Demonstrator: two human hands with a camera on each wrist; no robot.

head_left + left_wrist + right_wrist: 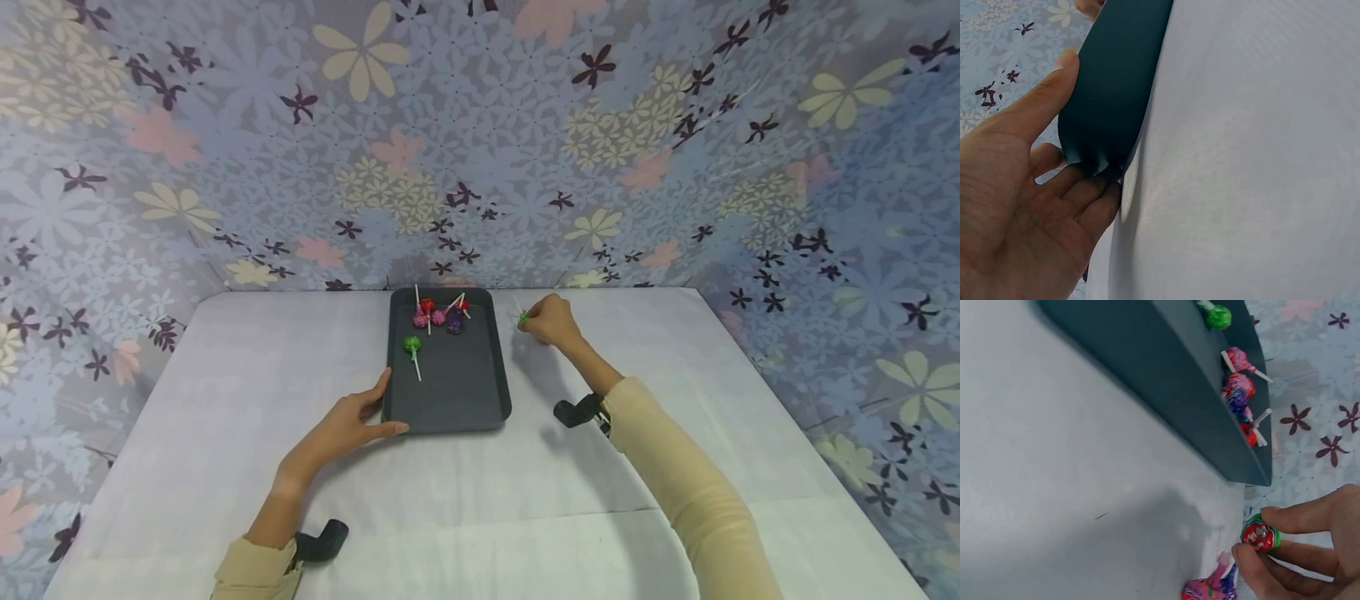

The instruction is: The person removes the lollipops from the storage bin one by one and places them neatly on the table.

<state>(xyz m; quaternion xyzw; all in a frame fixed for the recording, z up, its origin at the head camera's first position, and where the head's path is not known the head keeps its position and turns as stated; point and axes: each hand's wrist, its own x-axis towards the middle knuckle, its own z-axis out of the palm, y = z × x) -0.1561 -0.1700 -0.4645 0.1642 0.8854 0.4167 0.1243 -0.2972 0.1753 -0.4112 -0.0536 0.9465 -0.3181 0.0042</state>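
My left hand [347,429] grips the near left corner of a dark grey tray [461,392], thumb at the front edge and fingers along the left side. In the left wrist view the fingers curl at the lower edge of the tray [1116,75]. My right hand [553,321] pinches a green-wrapped lollipop [1260,535] between thumb and fingers, right of the tray's far end. Inside the tray lies a green lollipop [412,344], stick toward me. Red, pink and purple lollipops [454,325] cluster at its far end.
Below the right hand, pink and blue wrapped lollipops [1207,589] lie on the white-covered table [1085,487]. A flower-patterned cloth [480,150] rises behind the table and at both sides. Black wrist mounts [322,542] sit on both wrists.
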